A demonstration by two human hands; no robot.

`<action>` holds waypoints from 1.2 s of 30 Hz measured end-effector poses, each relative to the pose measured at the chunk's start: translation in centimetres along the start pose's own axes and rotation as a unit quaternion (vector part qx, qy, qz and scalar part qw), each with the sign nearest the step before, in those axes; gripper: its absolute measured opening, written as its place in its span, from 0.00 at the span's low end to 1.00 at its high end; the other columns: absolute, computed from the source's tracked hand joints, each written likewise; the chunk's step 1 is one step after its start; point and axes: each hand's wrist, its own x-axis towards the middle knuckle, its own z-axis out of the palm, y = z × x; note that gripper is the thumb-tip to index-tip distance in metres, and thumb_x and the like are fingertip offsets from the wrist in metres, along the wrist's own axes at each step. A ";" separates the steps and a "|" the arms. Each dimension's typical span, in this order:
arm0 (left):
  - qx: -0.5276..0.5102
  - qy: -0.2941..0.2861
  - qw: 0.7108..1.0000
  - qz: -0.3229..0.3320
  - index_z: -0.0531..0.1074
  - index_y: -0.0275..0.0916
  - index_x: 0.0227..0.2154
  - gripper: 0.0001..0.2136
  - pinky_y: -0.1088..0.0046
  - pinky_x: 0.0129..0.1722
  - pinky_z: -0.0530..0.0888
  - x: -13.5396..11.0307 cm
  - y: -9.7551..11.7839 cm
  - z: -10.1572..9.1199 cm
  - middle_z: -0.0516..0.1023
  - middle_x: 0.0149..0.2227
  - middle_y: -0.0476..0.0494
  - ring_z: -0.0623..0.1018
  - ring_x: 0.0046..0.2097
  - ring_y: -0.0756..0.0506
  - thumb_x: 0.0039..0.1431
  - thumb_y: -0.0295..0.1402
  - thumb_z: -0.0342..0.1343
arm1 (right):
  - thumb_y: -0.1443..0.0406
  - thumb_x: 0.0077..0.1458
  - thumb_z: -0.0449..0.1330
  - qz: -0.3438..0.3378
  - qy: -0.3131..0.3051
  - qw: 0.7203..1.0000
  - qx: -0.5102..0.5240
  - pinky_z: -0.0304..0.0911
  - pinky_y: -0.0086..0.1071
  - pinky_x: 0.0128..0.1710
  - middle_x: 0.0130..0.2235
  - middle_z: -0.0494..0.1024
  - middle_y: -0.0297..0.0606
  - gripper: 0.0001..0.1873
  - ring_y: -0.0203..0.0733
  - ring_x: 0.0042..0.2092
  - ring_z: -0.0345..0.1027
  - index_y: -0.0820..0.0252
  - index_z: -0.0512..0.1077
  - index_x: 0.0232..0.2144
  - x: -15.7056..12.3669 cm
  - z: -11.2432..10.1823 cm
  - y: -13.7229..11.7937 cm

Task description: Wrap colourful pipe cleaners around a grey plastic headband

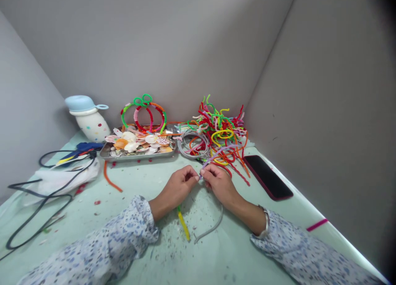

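Observation:
My left hand [181,186] and my right hand [218,182] meet at the middle of the table, both pinched on a lilac pipe cleaner [221,151] that arcs up and away from my right fingers. A grey pipe cleaner [210,229] trails from under my right hand toward me. A yellow-green pipe cleaner [183,224] lies under my left wrist. A heap of coloured pipe cleaners [221,130] sits just beyond my hands.
A metal tray of seashells [139,147] holds a pipe-cleaner hoop shape [144,111]. A white jar with a blue lid [89,118] stands at back left. A glue gun [78,151] with black cable [40,202], an orange pipe cleaner [109,180] and a phone [267,177] lie nearby.

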 end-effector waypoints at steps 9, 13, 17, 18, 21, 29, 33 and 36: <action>-0.046 0.010 0.997 -0.056 0.68 0.37 0.30 0.08 0.77 0.21 0.59 0.3 -0.2 0.5 0.63 0.18 0.55 0.64 0.21 0.53 0.53 0.36 0.54 | 0.59 0.54 0.55 0.000 0.006 1.000 0.004 0.50 0.27 0.21 0.19 0.62 0.27 0.11 0.33 0.21 0.53 0.57 0.65 0.23 -0.2 0.0 -0.2; -0.046 -0.006 0.996 -0.069 0.70 0.35 0.27 0.09 0.78 0.21 0.58 0.4 0.2 0.5 0.64 0.17 0.54 0.63 0.20 0.53 0.51 0.36 0.54 | 0.59 0.53 0.56 -0.001 0.008 1.000 0.002 0.50 0.28 0.21 0.19 0.62 0.27 0.11 0.34 0.21 0.53 0.57 0.65 0.23 -0.2 -0.1 -0.3; -0.047 -0.008 0.995 -0.085 0.70 0.35 0.25 0.07 0.78 0.20 0.57 0.4 0.6 0.4 0.64 0.16 0.54 0.62 0.19 0.54 0.50 0.35 0.55 | 0.60 0.53 0.56 -0.020 0.012 1.000 -0.007 0.51 0.28 0.22 0.19 0.62 0.28 0.10 0.34 0.22 0.53 0.57 0.65 0.23 -0.3 -0.1 -0.4; -0.049 -0.009 0.995 -0.088 0.70 0.35 0.25 0.07 0.78 0.19 0.57 0.4 0.6 0.4 0.64 0.16 0.54 0.62 0.19 0.54 0.49 0.35 0.54 | 0.60 0.53 0.55 -0.026 0.013 0.999 -0.012 0.51 0.28 0.23 0.20 0.62 0.28 0.10 0.34 0.22 0.53 0.57 0.65 0.23 -0.3 -0.1 -0.4; -0.045 -0.013 0.995 -0.086 0.70 0.35 0.25 0.06 0.78 0.19 0.57 0.5 0.5 0.3 0.64 0.17 0.54 0.62 0.18 0.54 0.49 0.34 0.54 | 0.60 0.54 0.55 -0.037 0.019 0.999 -0.023 0.52 0.28 0.23 0.20 0.62 0.28 0.10 0.34 0.23 0.54 0.57 0.66 0.24 -0.4 -0.1 -0.4; -0.032 0.008 0.998 -0.058 0.70 0.36 0.24 0.09 0.78 0.19 0.56 0.4 0.0 0.2 0.62 0.16 0.55 0.60 0.18 0.54 0.51 0.38 0.55 | 0.59 0.53 0.56 -0.007 -0.007 1.000 0.007 0.53 0.28 0.23 0.20 0.64 0.28 0.10 0.34 0.22 0.56 0.58 0.67 0.25 -0.1 -0.1 -0.2; -0.031 0.020 0.998 -0.054 0.72 0.36 0.26 0.09 0.78 0.19 0.57 0.5 -0.4 0.2 0.63 0.17 0.54 0.61 0.19 0.54 0.51 0.38 0.54 | 0.59 0.52 0.57 0.011 -0.021 0.999 0.031 0.55 0.27 0.22 0.21 0.66 0.28 0.09 0.33 0.22 0.58 0.58 0.68 0.27 0.1 -0.2 -0.3; -0.029 0.031 0.997 -0.058 0.73 0.35 0.28 0.10 0.77 0.19 0.58 0.6 -0.7 0.1 0.64 0.17 0.54 0.62 0.18 0.53 0.51 0.37 0.54 | 0.62 0.50 0.58 0.009 -0.037 0.999 0.037 0.57 0.28 0.23 0.23 0.69 0.29 0.06 0.33 0.23 0.60 0.59 0.69 0.30 0.2 -0.3 -0.4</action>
